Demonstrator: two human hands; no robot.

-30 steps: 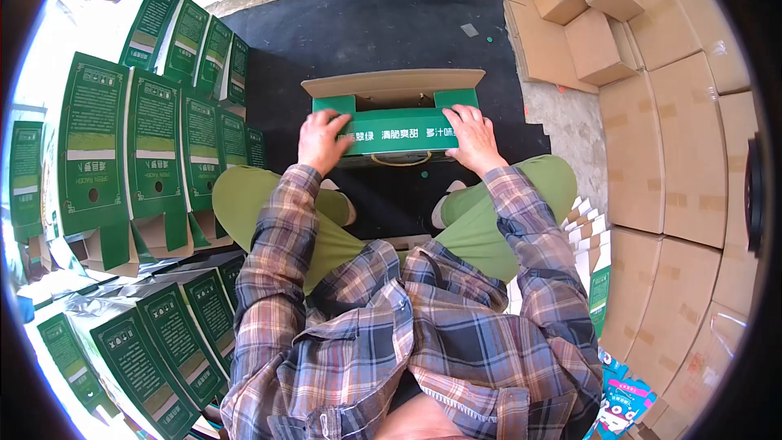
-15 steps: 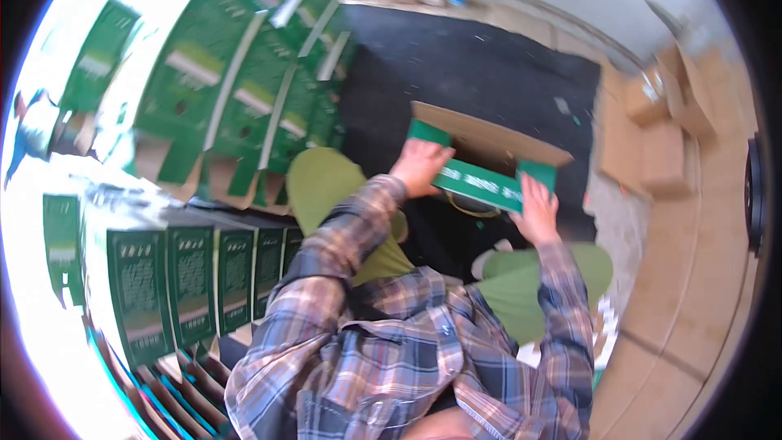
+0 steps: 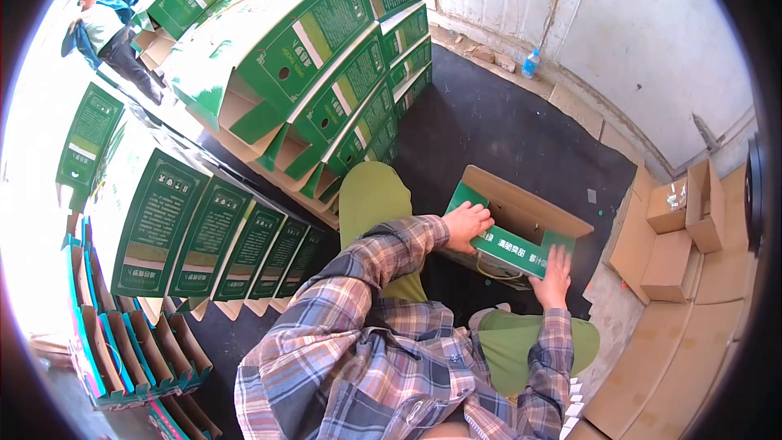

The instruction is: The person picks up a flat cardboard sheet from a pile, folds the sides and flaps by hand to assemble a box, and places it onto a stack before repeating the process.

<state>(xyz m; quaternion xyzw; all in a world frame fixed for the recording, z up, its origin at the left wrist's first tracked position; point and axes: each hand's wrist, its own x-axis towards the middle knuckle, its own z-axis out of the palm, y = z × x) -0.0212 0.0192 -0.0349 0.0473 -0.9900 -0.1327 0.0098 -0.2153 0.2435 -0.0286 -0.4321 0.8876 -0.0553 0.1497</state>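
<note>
A green-and-brown cardboard box (image 3: 511,250) stands in front of me between my knees, its top open and the brown inside showing. White characters run along its near green flap. A yellowish cord handle (image 3: 494,275) hangs at the near side. My left hand (image 3: 467,225) is closed over the left end of that flap, where it meets the green side flap. At the opposite end, my right hand (image 3: 554,279) grips the corner, fingers over the top and thumb on the near face. Parts of the fingers are hidden behind the cardboard.
Stacked green cartons (image 3: 338,102) rise at the left, with a row of green boxes (image 3: 216,236) nearer me. Brown cartons (image 3: 672,277) line the right. A blue bottle (image 3: 530,65) stands by the wall. Another person (image 3: 106,33) is at the far left.
My view has swung left, so the box and both hands appear lower and farther right. Both hands stay on the flap, which looks tilted a little differently. The other person now shows more fully.
</note>
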